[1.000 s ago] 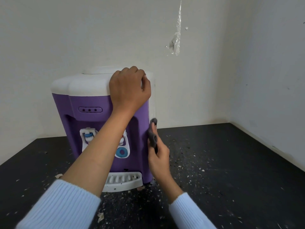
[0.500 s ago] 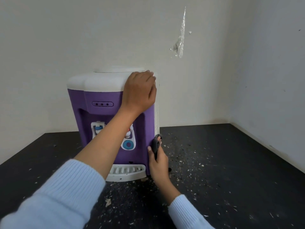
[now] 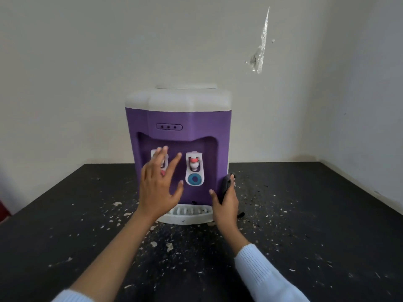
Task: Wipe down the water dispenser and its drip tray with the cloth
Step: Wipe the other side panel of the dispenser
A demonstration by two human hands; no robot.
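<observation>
Purple dispenser (image 3: 178,118): upright, taps facing camera.
Grey cloth (image 3: 226,186): vertical, gripped by right hand (image 3: 225,203) at dispenser's corner.
Left hand (image 3: 158,188): fingers spread, grasping nothing.

Purple body on the water dispenser (image 3: 178,118), white cap on top, so pretty loud two-tone. White drip tray (image 3: 189,212) with a ribbed slot pattern. Right-side tap (image 3: 194,168) on a white panel, pinkish-red knob, blue ring underneath. Dark grey cloth (image 3: 225,186). Black tabletop (image 3: 305,214) speckled all over with pale flecks. Light blue sleeves (image 3: 261,271), fine ribbed knit. Plain off-white walls (image 3: 87,62).
</observation>
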